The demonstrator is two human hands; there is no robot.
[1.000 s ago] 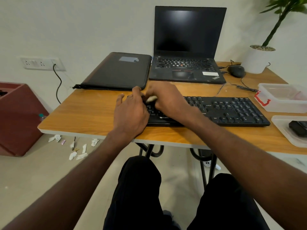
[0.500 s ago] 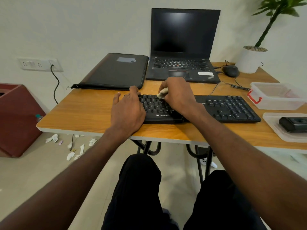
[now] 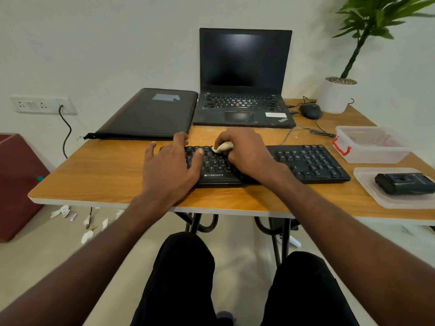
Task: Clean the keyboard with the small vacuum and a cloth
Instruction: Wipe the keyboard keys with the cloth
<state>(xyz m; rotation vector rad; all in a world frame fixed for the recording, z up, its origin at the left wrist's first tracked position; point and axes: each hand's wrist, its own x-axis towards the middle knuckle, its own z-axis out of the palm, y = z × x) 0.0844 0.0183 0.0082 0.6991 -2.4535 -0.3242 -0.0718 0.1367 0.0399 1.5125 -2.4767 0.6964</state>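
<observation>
A person sits at a wooden counter [image 3: 98, 175], seen from above their own arms. A black Zebronics keyboard [image 3: 306, 161] lies across the middle of the counter, near its front edge. The left hand [image 3: 171, 170] rests flat on the keyboard's left end, fingers straight and spread, gripping nothing. The right hand [image 3: 247, 151] sits just beside it over the letter keys, fingers curled around a small pale wad of cloth [image 3: 222, 146] pressed against the upper key rows. Well to the right, a small black vacuum [image 3: 404, 183] lies in a shallow clear tray [image 3: 386, 201], apart from both hands. Behind the keyboard stand an open laptop [image 3: 244, 76] with a dark screen and a closed black sleeve [image 3: 148, 116].
</observation>
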